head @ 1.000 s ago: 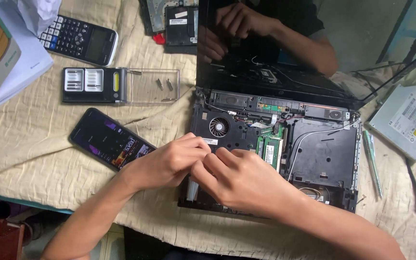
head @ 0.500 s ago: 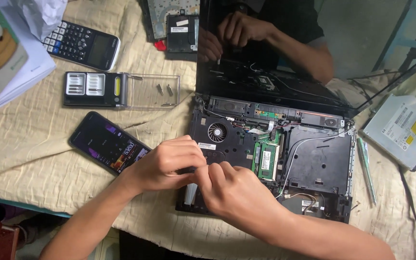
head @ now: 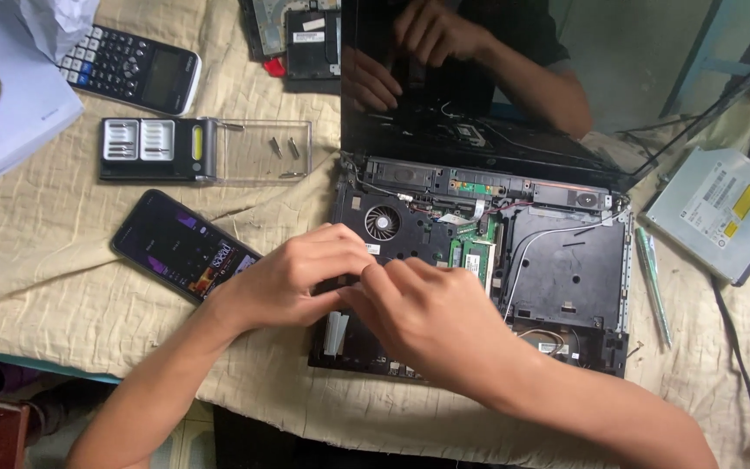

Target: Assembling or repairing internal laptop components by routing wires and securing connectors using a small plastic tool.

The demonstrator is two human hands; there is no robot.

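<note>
- Head view, centre of the frame: an opened laptop base (head: 566, 287) lies on a cream cloth (head: 62, 287) with its keyboard deck off, so that the fan (head: 382, 223), the green memory module (head: 477, 258) and the white cable runs are exposed.
- Left hand (head: 292, 278): fingers curled narrow and pressed down at the lower left of the base, just below the fan. What they pinch is hidden.
- Right hand (head: 427, 317): fingertips meet those of the left hand at the same spot; the grip is closed, but whether it holds a part cannot be told.
- Working advice, as a judgement: keep both wrists low and steady, apply light, even pressure, and avoid snagging the white cables to the right.
- Left of the frame: a dark phone (head: 186, 246) lies just beside the left wrist.
- Upper left: a screwdriver bit case (head: 206, 149) lies open, and a calculator (head: 132, 69) lies above it.
- Right edge: a removed optical drive (head: 722, 213) rests apart from the base.
</note>
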